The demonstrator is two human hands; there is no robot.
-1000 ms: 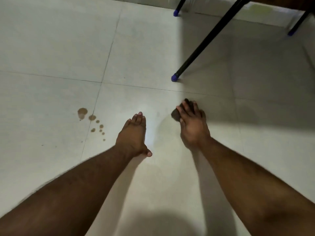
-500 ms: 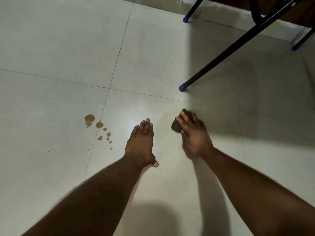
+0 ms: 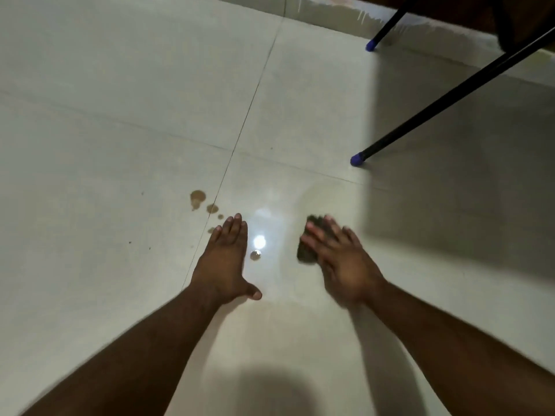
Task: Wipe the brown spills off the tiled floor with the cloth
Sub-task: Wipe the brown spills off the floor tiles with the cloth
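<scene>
1. Spills [image 3: 198, 197] lie to the left of both hands, a chain of brown drops running along and across the floor [image 3: 120, 115] tile's grout line; the largest is farthest away.
2. Cloth [image 3: 309, 244], dark and crumpled, sits under the right hand [image 3: 339, 265], whose spread fingers press it flat to the tile rather than clench it.
3. The left hand [image 3: 223, 262] is empty, palm down, fingers together, its tips just beside the nearest drops.
4. So the cloth must probably travel leftward past the left hand, which stands between it and the stains.
5. Tiles are glossy and pale, reflecting a lamp; a black chair leg [image 3: 450, 94] with a blue foot stands beyond the right hand.
</scene>
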